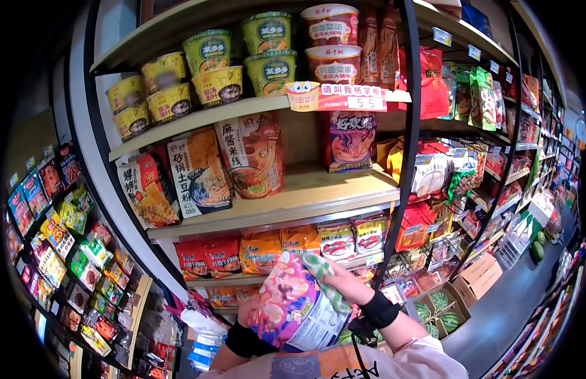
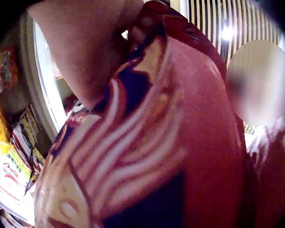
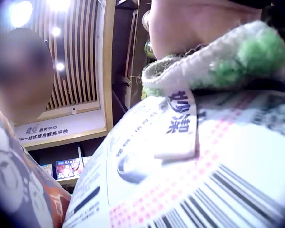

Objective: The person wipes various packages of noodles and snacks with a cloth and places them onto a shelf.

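Observation:
A purple and pink food bag (image 1: pixel 290 303) is held in front of the person's chest; its printed noodles fill much of the left wrist view (image 2: pixel 128 147). The left hand (image 1: pixel 250 309) grips the bag's left side, its fingers mostly hidden behind it. In the right hand (image 1: pixel 343 282) a green and white cloth (image 1: pixel 324 278) is pinched against the bag's upper right. The right wrist view shows the cloth (image 3: pixel 228 61) with a white label lying over the bag's barcode side (image 3: pixel 180 180).
Ahead, a middle shelf (image 1: pixel 305 189) holds upright noodle packs and one purple bag (image 1: pixel 350 140). Cup noodles (image 1: pixel 272 72) stand above, red and orange packs (image 1: pixel 261 249) below. Watermelons (image 1: pixel 439 303) and a cardboard box (image 1: pixel 479 278) are on the floor at right.

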Available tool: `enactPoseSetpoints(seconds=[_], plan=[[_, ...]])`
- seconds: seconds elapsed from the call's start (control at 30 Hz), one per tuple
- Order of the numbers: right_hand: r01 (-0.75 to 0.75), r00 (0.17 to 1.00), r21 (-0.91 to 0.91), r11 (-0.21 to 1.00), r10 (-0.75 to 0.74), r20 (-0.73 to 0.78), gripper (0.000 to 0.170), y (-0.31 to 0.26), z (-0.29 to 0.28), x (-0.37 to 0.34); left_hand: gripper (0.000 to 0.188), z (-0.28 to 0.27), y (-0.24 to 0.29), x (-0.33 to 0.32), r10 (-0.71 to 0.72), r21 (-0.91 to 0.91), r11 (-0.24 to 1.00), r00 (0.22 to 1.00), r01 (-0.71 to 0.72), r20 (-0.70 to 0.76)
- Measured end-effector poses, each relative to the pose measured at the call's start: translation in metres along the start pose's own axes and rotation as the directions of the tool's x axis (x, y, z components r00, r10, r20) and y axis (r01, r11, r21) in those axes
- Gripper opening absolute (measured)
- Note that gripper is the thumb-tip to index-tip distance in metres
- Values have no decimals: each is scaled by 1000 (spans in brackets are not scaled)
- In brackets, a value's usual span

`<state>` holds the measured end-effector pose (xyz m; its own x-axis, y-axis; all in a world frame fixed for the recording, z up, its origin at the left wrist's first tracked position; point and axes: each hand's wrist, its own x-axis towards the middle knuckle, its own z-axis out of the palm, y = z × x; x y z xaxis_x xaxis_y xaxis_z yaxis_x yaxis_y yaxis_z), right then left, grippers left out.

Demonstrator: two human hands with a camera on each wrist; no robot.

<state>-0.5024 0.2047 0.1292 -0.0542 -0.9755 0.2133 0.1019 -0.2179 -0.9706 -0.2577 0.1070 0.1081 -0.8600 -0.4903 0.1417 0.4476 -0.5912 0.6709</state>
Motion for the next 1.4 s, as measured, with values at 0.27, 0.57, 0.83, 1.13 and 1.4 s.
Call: enactPoseSetpoints(seconds=[0.27,0.57,0.83,1.13,1.4], plan=[[-189,982,-66,980,188,-16,43,52,-57,-59,58,13,-18,-5,-6,-44,999,999,4,-35],[-75,966,-428,901,-41,-254,35,89,-99,-102,32,-1,-45,15,313,108,947,946,-304,-86],[437,360,-769,-467,-692,625,46,-51,23,-99,29,114,4,49,268,-59,958,950,-280,-161],[353,555,-839,-415,-629,544,38,-31,17,-89,46,132,-4,40,714,777,275,662,-566,229],[171,848,-985,-1,-510,148,34,17,-47,-87,28,151,30,65,606,59,795,793,-604,-56]])
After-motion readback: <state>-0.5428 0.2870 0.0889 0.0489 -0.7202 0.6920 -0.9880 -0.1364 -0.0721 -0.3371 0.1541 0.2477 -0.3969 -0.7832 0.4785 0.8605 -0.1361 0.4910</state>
